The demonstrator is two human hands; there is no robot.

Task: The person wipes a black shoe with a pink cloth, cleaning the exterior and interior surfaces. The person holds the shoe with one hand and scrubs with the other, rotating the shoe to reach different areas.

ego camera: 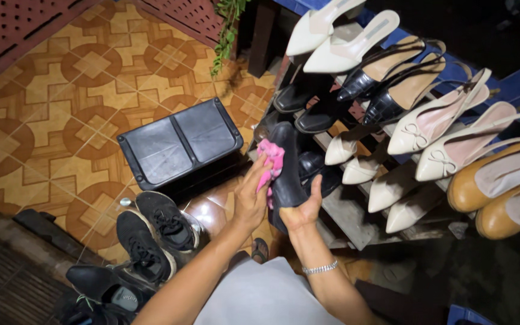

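My right hand (304, 207) grips a black leather shoe (285, 165) from below, holding it upright in front of the shoe rack. My left hand (251, 192) presses a pink cloth (270, 159) against the left side of that shoe. A silver bracelet (320, 268) sits on my right wrist. The shoe's lower end is hidden behind my right palm.
A slatted shoe rack (347, 216) on the right holds white, cream, black and tan shoes in rows. A black plastic box (179, 144) rests on the patterned tile floor (43, 120). A pair of black sneakers (151, 232) lies at lower left, beside a dark mat (7, 277).
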